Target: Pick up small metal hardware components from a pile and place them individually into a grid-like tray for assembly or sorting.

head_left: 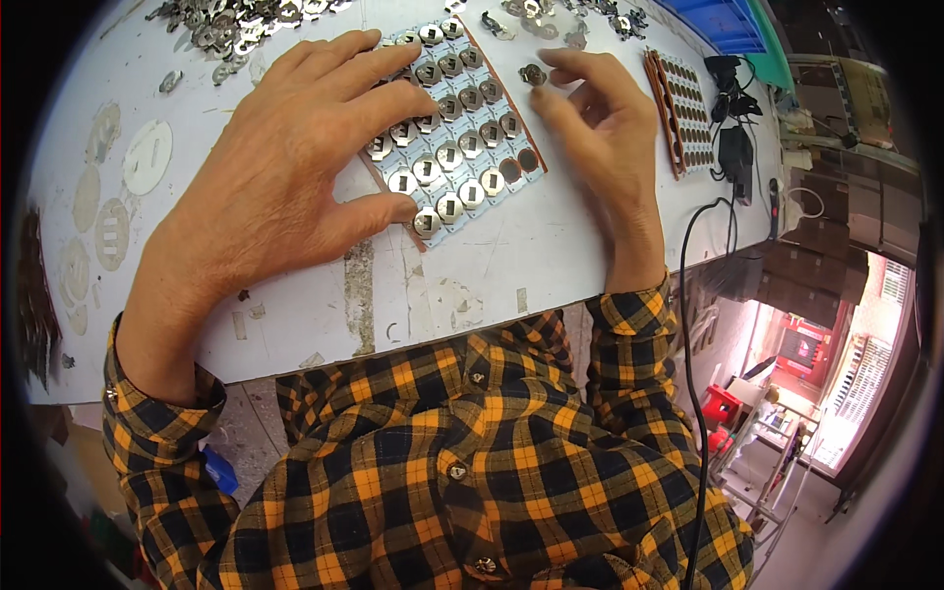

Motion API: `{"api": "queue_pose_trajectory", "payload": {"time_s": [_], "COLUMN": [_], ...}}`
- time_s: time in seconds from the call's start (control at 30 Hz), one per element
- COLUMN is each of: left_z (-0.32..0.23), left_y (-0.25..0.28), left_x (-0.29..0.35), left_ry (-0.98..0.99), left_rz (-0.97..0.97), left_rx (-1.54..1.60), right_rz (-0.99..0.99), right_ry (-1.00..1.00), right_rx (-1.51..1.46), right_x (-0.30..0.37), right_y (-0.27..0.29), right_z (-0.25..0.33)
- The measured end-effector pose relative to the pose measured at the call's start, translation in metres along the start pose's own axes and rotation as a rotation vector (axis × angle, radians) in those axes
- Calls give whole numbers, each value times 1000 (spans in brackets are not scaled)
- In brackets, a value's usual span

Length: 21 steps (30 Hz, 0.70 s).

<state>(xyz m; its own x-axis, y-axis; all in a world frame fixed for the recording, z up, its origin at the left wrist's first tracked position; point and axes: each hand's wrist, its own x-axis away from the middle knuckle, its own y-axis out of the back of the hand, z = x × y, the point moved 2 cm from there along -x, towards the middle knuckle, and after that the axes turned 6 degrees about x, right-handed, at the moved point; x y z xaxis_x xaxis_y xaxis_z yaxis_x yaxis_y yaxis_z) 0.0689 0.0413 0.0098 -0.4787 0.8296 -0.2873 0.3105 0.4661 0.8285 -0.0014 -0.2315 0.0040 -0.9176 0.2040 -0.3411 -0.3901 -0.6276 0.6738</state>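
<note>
A pale blue circuit board panel (489, 135) with a brown edge lies tilted on the table. Rows of round silver metal clips (449, 156), each with a dark slot, sit on it; two round spots (528, 159) near its lower right corner show dark, with no metal. My left hand (295, 147) is spread over the panel's left side, fingers on the clips and thumb at the lower left edge. Just right of the panel, my right hand (605, 118) pinches a small round metal clip (533, 75) between thumb and forefinger tips.
Loose metal clips (231, 29) are heaped at the far left. More small metal parts (531, 15) lie at the far middle. To the right stand stacked panels (678, 113), black cables with an adapter (736, 152) and a blue bin (713, 25). The table's front edge is against my shirt.
</note>
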Motion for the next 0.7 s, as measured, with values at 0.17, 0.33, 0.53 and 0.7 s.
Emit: {"api": "queue_pose_trajectory", "payload": {"time_s": [0.17,0.33,0.53,0.7], "left_z": [-6,0,-14,-35], "left_y": [9,13,4,-11], "left_x": [-10,-22,-49,-87], "left_ry": [-57,-138,326,562], "left_rz": [-28,-270,-272,-95], "left_rx": [132,224,759,1227], "right_rz": [-8,-36,19,-127], "right_ry": [95,-61,-203,-50], "right_rx": [223,-18,-419,-454], "right_x": [-1,3,8,14], "right_y": [-2,5,11,9], "right_z": [-3,-3,12,17]}}
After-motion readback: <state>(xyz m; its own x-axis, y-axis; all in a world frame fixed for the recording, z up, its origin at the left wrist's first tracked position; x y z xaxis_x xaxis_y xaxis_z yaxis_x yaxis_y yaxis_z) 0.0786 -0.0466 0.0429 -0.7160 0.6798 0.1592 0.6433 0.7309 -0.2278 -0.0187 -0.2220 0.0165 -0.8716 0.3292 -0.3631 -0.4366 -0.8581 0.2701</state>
